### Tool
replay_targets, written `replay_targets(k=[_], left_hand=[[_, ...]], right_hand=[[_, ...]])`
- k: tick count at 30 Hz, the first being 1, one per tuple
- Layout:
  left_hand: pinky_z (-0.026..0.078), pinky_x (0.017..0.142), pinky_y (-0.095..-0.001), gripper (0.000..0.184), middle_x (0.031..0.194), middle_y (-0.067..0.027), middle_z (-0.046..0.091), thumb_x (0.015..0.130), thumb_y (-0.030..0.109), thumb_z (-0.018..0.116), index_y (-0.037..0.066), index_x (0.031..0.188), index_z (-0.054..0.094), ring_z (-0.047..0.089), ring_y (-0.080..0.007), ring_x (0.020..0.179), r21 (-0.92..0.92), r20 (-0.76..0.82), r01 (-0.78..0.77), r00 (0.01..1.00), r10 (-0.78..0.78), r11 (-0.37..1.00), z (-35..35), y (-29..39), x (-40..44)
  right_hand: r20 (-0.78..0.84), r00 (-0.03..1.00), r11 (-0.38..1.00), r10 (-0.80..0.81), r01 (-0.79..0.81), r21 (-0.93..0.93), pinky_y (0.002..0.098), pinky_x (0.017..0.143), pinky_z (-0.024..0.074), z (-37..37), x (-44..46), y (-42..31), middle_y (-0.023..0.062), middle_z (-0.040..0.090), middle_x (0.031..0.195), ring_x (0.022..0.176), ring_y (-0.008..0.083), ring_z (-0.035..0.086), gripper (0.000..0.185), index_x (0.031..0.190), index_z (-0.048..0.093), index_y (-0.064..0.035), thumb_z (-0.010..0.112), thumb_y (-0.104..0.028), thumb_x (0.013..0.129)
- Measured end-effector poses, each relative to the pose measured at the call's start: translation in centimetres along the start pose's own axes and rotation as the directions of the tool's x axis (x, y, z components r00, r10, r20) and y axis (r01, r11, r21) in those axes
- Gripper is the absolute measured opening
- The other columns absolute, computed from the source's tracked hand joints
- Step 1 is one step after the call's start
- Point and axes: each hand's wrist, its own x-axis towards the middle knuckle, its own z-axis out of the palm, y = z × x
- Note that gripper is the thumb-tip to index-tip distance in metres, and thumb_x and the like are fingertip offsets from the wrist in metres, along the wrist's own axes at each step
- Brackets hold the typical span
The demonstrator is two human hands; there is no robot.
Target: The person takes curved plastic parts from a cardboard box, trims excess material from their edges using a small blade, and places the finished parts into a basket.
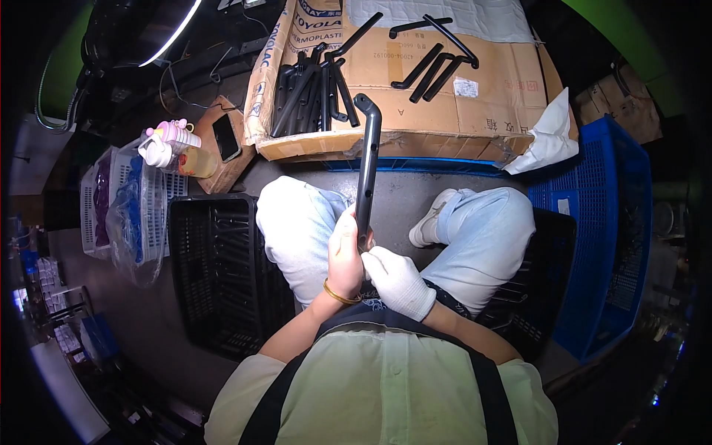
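Observation:
A black bent tube [366, 167] with several small holes along its side stands nearly upright in front of me, its angled end at the top. My bare left hand [345, 256] is wrapped round its lower part. In a white glove, my right hand [398, 282] is closed, its fingertips at the tube's bottom end. Whether those fingertips pinch the tube or something small cannot be seen. Beyond the tube, a pile of similar black tubes [304, 93] lies at the left of the cardboard surface [415, 126], and several loose tubes [437, 70] lie farther right.
Black crates [222, 215] flank my legs, the left one holding dark parts. A blue crate [601, 245] stands at the far right. At left are a wooden board [210, 178] with a phone [226, 137], a drink bottle [194, 161] and a white basket [96, 208].

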Motion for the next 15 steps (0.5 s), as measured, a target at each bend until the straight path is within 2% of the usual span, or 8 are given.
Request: replay_targets(k=[9, 12, 15], left_hand=[[0.035, 0.060, -0.0192, 0.044, 0.075, 0.0007, 0.050, 0.103, 0.032, 0.037, -0.001, 0.130, 0.048, 0.044, -0.0052, 0.065, 0.008, 0.003, 0.016, 1.000, -0.016, 1.000, -0.12, -0.20, 0.13], [0.035, 0.060, -0.0192, 0.045, 0.075, 0.0009, 0.050, 0.103, 0.033, 0.037, -0.001, 0.131, 0.048, 0.044, -0.0053, 0.065, 0.005, 0.004, 0.023, 1.000, -0.023, 1.000, -0.06, -0.11, 0.12], [0.035, 0.060, -0.0189, 0.044, 0.074, 0.0012, 0.049, 0.103, 0.032, 0.037, -0.001, 0.130, 0.048, 0.044, -0.0055, 0.065, -0.059, -0.012, 0.031, 0.999, -0.031, 0.998, 0.00, -0.30, 0.10]], right_hand=[[0.018, 0.999, 0.999, 0.046, -0.045, -0.013, 0.0425, 0.058, 0.0491, 0.38, -0.12, 0.08, 0.0159, 0.058, 0.083, 0.069, 0.0341, 0.062, 0.013, 0.094, 0.057, -0.0009, 0.050, -0.011, 0.091], [0.041, 0.987, 0.984, 0.157, -0.160, 0.084, 0.0443, 0.059, 0.0481, 0.38, -0.05, -0.13, 0.0177, 0.058, 0.083, 0.071, 0.0366, 0.061, 0.014, 0.093, 0.057, -0.0017, 0.049, -0.013, 0.094], [-0.004, 0.988, 0.983, 0.156, -0.155, 0.103, 0.0463, 0.059, 0.0470, 0.54, -0.09, 0.01, 0.0198, 0.058, 0.082, 0.073, 0.0390, 0.061, 0.016, 0.092, 0.057, -0.0021, 0.049, -0.016, 0.095]])
